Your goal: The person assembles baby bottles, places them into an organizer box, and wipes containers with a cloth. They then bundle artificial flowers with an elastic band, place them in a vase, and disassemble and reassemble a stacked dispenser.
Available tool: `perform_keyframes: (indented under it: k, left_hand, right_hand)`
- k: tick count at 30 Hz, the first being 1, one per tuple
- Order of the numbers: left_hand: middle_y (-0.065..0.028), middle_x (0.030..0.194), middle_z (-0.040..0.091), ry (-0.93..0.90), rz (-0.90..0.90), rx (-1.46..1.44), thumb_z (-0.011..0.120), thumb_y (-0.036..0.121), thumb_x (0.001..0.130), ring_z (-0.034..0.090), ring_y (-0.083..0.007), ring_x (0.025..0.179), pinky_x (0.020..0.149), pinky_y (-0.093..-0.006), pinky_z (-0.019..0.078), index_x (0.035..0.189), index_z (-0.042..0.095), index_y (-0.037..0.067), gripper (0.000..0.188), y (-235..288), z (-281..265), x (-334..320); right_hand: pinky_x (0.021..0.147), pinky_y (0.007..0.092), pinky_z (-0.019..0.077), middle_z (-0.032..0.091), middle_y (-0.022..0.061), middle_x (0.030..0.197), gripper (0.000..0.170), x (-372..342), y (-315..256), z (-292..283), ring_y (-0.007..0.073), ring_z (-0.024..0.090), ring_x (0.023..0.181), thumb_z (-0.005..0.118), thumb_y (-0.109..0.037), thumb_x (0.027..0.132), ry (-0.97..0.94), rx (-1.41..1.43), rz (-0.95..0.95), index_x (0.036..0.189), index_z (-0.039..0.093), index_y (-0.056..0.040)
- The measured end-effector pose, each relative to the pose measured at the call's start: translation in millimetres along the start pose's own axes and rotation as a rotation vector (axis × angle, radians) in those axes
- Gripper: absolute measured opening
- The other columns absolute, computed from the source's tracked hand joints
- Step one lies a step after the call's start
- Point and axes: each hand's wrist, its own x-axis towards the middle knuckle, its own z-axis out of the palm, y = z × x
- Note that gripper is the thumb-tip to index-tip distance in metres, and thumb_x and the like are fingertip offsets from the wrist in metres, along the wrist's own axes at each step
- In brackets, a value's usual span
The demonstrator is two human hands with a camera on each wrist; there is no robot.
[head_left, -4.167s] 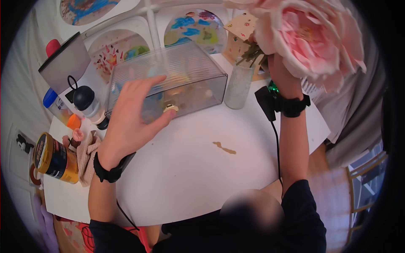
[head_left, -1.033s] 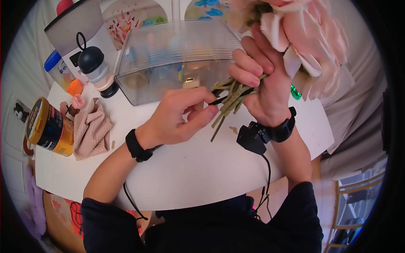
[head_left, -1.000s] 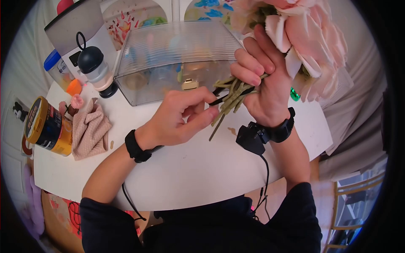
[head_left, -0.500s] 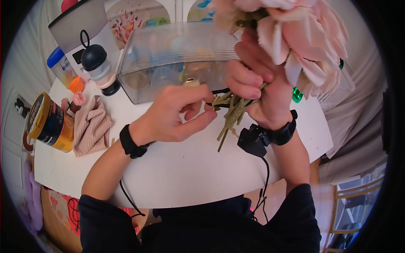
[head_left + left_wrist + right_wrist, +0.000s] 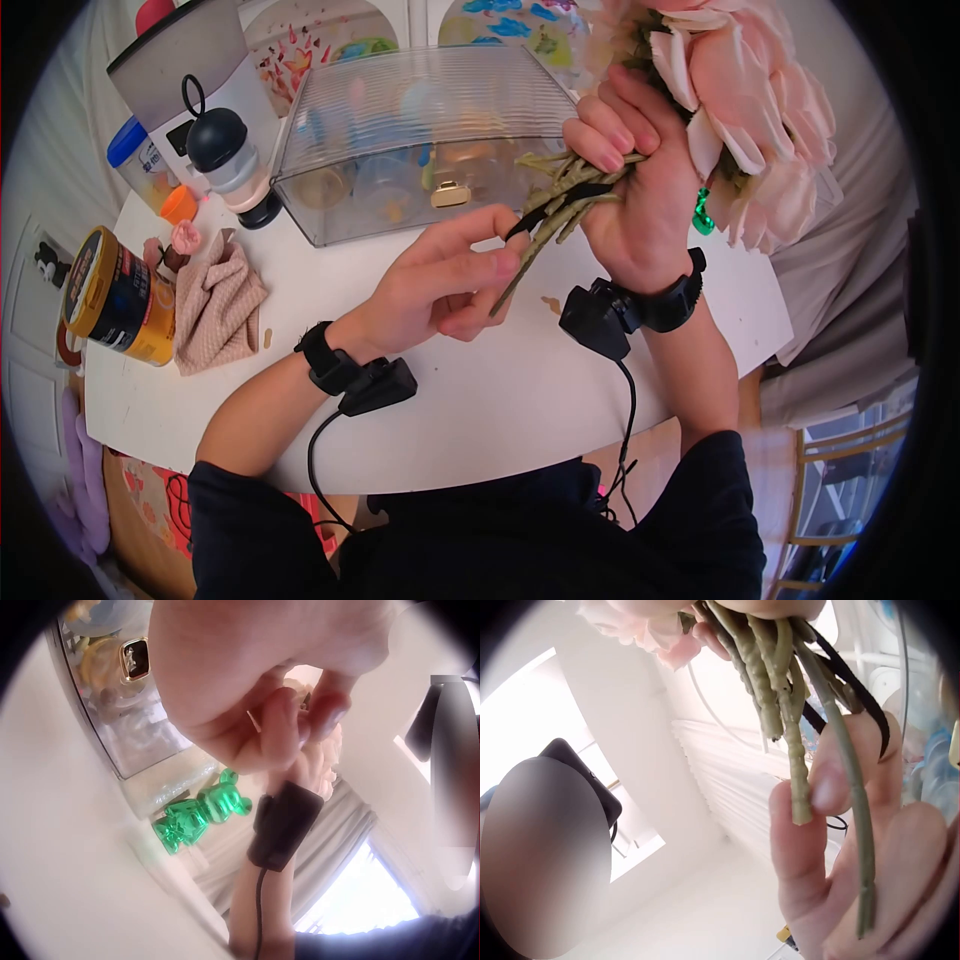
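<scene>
My right hand (image 5: 645, 190) grips a bunch of artificial pink roses (image 5: 745, 100) near the top of its green stems (image 5: 570, 215), which point down and left. A black strap (image 5: 540, 215) runs along the stems. My left hand (image 5: 445, 280) is at the lower stems, thumb and forefinger pinching at the strap's loose end. In the right wrist view, the strap (image 5: 859, 682) loops out beside the stems (image 5: 802, 750), and one stem tip lies between the left fingers (image 5: 829, 787). In the left wrist view my left hand (image 5: 262, 682) hides most of the stems.
Behind my hands stands a clear ribbed box (image 5: 400, 180) with a gold latch. A shiny green bear figure (image 5: 202, 814) stands near a frosted glass vase (image 5: 161, 787). At left are a dark-capped bottle (image 5: 222, 160), yellow tub (image 5: 120, 300) and pink cloth (image 5: 220, 305).
My right hand has brought the roses from beside the vase to over the table's middle. My left hand has come from the box to the stems, and lately turned its wrist; the bunch shifted right.
</scene>
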Motion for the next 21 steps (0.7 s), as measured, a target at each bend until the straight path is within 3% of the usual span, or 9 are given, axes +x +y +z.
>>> perform_keyframes:
  k: [4, 6, 7, 10, 14, 17, 19, 20, 21]
  left_hand:
    - [0.0056, 0.058, 0.044, 0.173, 0.02, 0.31, 0.068, 0.024, 0.108, 0.039, -0.0051, 0.051, 0.049, -0.0253, 0.0293, 0.107, 0.054, 0.011, 0.019, 1, 14, -4]
    - [0.0053, 0.057, 0.044, 0.181, 0.383, 0.945, 0.079, 0.013, 0.098, 0.04, -0.0089, 0.049, 0.047, -0.029, 0.0279, 0.122, 0.061, 0.005, 0.03, -6, 14, -4]
    - [0.0053, 0.057, 0.044, 0.183, 0.383, 0.943, 0.079, 0.013, 0.098, 0.04, -0.0089, 0.049, 0.047, -0.029, 0.0279, 0.122, 0.061, 0.005, 0.03, -3, 17, -3]
    - [-0.0012, 0.058, 0.046, 0.257, 0.655, 1.572, 0.087, 0.013, 0.088, 0.044, -0.0118, 0.046, 0.047, -0.0298, 0.032, 0.106, 0.074, 0.007, 0.023, 13, 29, 1]
    - [-0.0016, 0.057, 0.045, 0.209, 0.707, 1.654, 0.085, 0.01, 0.09, 0.043, -0.0128, 0.046, 0.048, -0.0297, 0.0322, 0.113, 0.075, 0.007, 0.025, 13, 28, 4]
    - [0.0006, 0.056, 0.041, 0.293, 0.606, 1.427, 0.082, 0.008, 0.094, 0.037, -0.0094, 0.047, 0.049, -0.0278, 0.03, 0.113, 0.075, 0.005, 0.021, 14, 30, 4]
    - [0.0056, 0.056, 0.038, 0.33, 0.436, 1.213, 0.081, 0.007, 0.096, 0.032, -0.0038, 0.051, 0.051, -0.025, 0.0271, 0.113, 0.075, 0.003, 0.018, 21, 38, 0]
    - [0.0056, 0.056, 0.038, 0.327, 0.433, 1.213, 0.081, 0.007, 0.096, 0.032, -0.0038, 0.051, 0.051, -0.025, 0.0271, 0.113, 0.075, 0.003, 0.018, 21, 38, 1]
    - [0.0077, 0.057, 0.037, 0.387, 0.42, 1.154, 0.082, 0.008, 0.096, 0.031, -0.0015, 0.053, 0.052, -0.0238, 0.0257, 0.11, 0.075, 0.003, 0.016, 21, 38, 2]
  right_hand:
    - [0.061, 0.0279, 0.0358, 0.036, -0.004, 0.074, 0.031, -1, 8, 9, 0.011, 0.037, 0.068, 0.06, -0.01, 0.108, 0.162, -0.153, -0.104, 0.083, 0.042, -0.0121]
    - [0.062, 0.0271, 0.0356, 0.034, -0.0047, 0.073, 0.036, -3, 11, 22, 0.0099, 0.036, 0.068, 0.06, -0.011, 0.109, 0.228, -0.286, -0.156, 0.079, 0.04, -0.0133]
    - [0.062, 0.0274, 0.0356, 0.034, -0.0046, 0.075, 0.034, -4, 12, 26, 0.0101, 0.036, 0.069, 0.061, -0.011, 0.108, 0.242, -0.327, -0.18, 0.081, 0.041, -0.0126]
    - [0.063, 0.0284, 0.0361, 0.033, -0.0039, 0.078, 0.031, -6, 19, 25, 0.0108, 0.036, 0.071, 0.063, -0.011, 0.108, 0.277, -0.398, -0.212, 0.084, 0.044, -0.0117]
    - [0.064, 0.0306, 0.0391, 0.033, -0.0015, 0.081, 0.029, -12, 27, 26, 0.0131, 0.038, 0.074, 0.061, -0.011, 0.108, 0.293, -0.496, -0.2, 0.086, 0.042, -0.011]
    - [0.068, 0.0309, 0.0415, 0.033, -0.0009, 0.082, 0.028, -17, 27, 23, 0.0144, 0.038, 0.076, 0.057, -0.011, 0.108, 0.231, -0.587, -0.181, 0.087, 0.039, -0.011]
    - [0.072, 0.0304, 0.0422, 0.033, -0.0007, 0.084, 0.024, -17, 24, 25, 0.0147, 0.038, 0.078, 0.057, -0.011, 0.108, 0.23, -0.508, -0.08, 0.089, 0.041, -0.0103]
    - [0.079, 0.032, 0.0462, 0.043, 0.0013, 0.089, 0.015, -18, 22, 23, 0.0164, 0.048, 0.085, 0.056, -0.013, 0.107, 0.157, -0.502, -0.054, 0.096, 0.049, -0.0079]
    - [0.079, 0.032, 0.0462, 0.043, 0.0013, 0.089, 0.015, -20, 21, 20, 0.0164, 0.048, 0.085, 0.056, -0.013, 0.107, 0.159, -0.502, -0.054, 0.096, 0.049, -0.0079]
